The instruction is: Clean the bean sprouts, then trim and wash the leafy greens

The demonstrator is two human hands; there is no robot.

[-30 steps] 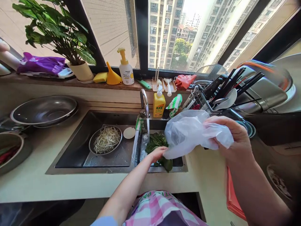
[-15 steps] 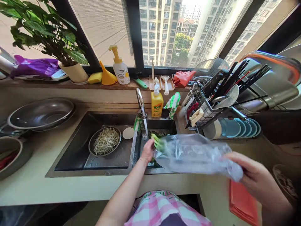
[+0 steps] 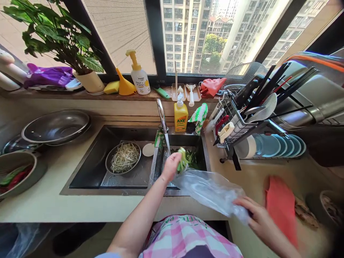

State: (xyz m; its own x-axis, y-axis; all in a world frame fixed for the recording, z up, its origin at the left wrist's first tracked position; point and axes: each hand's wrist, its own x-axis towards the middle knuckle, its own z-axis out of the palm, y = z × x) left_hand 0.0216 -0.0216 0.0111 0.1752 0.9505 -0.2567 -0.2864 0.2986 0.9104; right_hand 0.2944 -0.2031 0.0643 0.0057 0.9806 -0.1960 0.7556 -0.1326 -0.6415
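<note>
My left hand [image 3: 170, 167] is closed around pale green vegetable stalks [image 3: 182, 157] over the right sink basin. My right hand [image 3: 259, 214] grips the bunched end of a clear plastic bag [image 3: 212, 189], which stretches across the sink's front edge towards the stalks. The bag looks thin and mostly flat, its mouth end just below my left hand. Dark green leaves [image 3: 197, 161] show in the basin behind the bag. From the faucet [image 3: 162, 114] water runs down close to my left hand.
A bowl of bean sprouts [image 3: 125, 158] sits in the left basin [image 3: 83, 175]. Yellow dish soap [image 3: 181, 116] stands behind the faucet. Right of the sink are a utensil rack [image 3: 233, 122], plates [image 3: 279, 145] and a red cloth-like item [image 3: 281, 208]. Pans [image 3: 57, 127] lie at left.
My right hand has drawn the bag down and towards me. The stalks, inside the bag's mouth before, now show outside it in my left hand.
</note>
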